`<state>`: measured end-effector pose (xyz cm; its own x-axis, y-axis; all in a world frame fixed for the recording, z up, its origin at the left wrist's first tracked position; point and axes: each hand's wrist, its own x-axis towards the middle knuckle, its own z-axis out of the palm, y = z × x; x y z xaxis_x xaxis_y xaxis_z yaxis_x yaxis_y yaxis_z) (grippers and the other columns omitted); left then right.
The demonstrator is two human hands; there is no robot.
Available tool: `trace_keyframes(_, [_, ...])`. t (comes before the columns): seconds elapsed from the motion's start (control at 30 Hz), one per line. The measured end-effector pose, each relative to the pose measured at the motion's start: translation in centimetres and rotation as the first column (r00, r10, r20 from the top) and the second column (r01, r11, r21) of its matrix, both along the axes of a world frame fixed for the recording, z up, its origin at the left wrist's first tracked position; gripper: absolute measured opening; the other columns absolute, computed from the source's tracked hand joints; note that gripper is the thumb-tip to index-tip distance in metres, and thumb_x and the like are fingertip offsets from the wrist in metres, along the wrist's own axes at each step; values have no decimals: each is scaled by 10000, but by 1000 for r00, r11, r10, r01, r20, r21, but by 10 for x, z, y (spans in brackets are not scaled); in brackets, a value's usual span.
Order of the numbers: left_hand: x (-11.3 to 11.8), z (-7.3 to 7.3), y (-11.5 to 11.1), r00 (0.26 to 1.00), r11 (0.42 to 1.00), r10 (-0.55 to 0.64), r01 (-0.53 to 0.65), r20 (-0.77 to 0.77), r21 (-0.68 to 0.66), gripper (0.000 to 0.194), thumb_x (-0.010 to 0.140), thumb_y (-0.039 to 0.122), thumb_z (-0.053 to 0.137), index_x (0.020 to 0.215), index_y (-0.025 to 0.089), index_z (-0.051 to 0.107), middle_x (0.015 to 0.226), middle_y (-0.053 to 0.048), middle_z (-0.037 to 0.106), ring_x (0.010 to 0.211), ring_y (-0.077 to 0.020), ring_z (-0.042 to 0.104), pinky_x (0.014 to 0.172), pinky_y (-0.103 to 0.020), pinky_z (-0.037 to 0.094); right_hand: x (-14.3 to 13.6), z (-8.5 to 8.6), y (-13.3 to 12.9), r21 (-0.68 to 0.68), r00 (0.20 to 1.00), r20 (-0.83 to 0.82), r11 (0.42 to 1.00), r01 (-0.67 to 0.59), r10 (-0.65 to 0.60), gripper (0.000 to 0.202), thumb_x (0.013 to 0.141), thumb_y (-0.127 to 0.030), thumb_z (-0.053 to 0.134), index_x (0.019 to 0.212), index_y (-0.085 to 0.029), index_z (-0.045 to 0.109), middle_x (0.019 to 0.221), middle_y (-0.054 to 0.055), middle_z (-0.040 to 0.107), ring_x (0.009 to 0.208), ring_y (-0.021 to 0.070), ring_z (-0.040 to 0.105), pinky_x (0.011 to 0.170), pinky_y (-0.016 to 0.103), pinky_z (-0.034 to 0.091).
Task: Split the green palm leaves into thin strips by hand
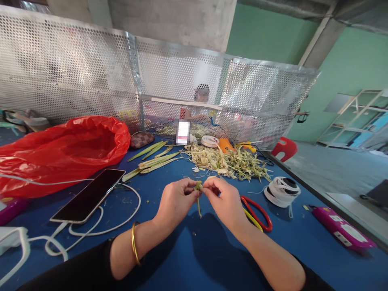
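Between my two hands, above the middle of the blue table, is a small green knotted piece of leaf strip [198, 185] with a thin stem end hanging down. The fingertips of my left hand [178, 198] pinch it from the left. My right hand [222, 198] pinches its other side with thumb and forefinger. Just beyond lies a heap of pale and green leaf pieces [227, 161]. Long green leaf strips [157, 161] lie to the left of the heap. Partly hidden behind my right wrist are scissors [268, 220] with red and yellow handles.
A dark-screened phone [89, 196] with a white cable lies left, before a red plastic bag [69, 141]. To the right are a roll of white cord [281, 192] and a purple packet [342, 228]. A perforated metal screen [178, 72] stands behind, with a person beyond it.
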<state>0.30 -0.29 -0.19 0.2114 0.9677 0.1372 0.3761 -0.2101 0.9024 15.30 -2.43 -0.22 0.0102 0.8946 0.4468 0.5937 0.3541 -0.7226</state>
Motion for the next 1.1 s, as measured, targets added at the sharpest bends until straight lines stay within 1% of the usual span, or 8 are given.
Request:
trace_keyframes(0.2, [1,-6,2,995,998,-56,58,81,-25,212,701,294,602,836,174,712,694,-14,698,608,-154,599,552,-223,417,0,-2,-1,-13,996,-45,997,72,-72,161,776,-279,607,904,-217,532,662,-24,595,582,140,575,591,248,448])
trace_keyframes(0.33, [-2,-3,-3,991,988,-92,102,-95,114,225,742,263,544,851,207,733,696,6,701,626,-144,593,589,-213,403,-1,1,-2,-57,996,-92,998,13,-18,130,792,-281,576,900,-209,576,655,-25,567,529,125,566,550,237,466])
trace_keyframes(0.47, [-3,3,-7,954,959,-138,196,-265,206,237,766,224,497,767,225,733,651,21,684,596,-123,572,585,-203,362,0,1,2,-202,970,-237,975,-95,45,135,803,-321,556,779,-191,587,620,-28,571,492,120,563,531,241,464])
trace_keyframes(0.57, [-2,4,-7,916,942,-163,255,-366,218,251,775,213,481,754,240,730,624,26,669,575,-112,554,557,-205,319,3,0,5,-277,952,-293,946,-170,86,202,803,-331,544,667,-185,567,584,-30,562,459,109,522,500,238,432])
trace_keyframes(0.67, [-1,3,-5,895,947,-201,281,-399,154,221,746,217,508,746,223,729,598,22,650,561,-112,530,528,-208,292,6,0,6,-191,982,-178,976,-101,66,184,763,-277,585,604,-184,586,636,-11,590,522,115,524,524,236,412])
trace_keyframes(0.77, [-1,6,-4,888,927,-361,374,-285,-9,195,706,216,523,706,186,716,591,16,633,571,-120,531,530,-200,328,7,2,5,-18,997,-74,1000,7,-9,165,747,-246,612,591,-190,615,699,7,617,629,134,553,598,246,417])
trace_keyframes(0.87, [-2,10,-2,870,858,-492,481,-23,-181,172,679,220,538,670,162,700,612,2,637,602,-140,556,580,-215,399,7,4,6,22,995,-89,999,35,-33,194,757,-256,613,576,-188,604,666,5,606,601,131,536,582,250,412])
trace_keyframes(1.1, [2,8,-5,858,783,-440,511,264,-354,191,647,335,664,621,147,676,596,-16,645,541,-121,555,560,-229,402,3,1,8,-14,983,-180,999,-34,31,166,767,-284,605,635,-189,638,687,6,601,574,122,526,539,242,420])
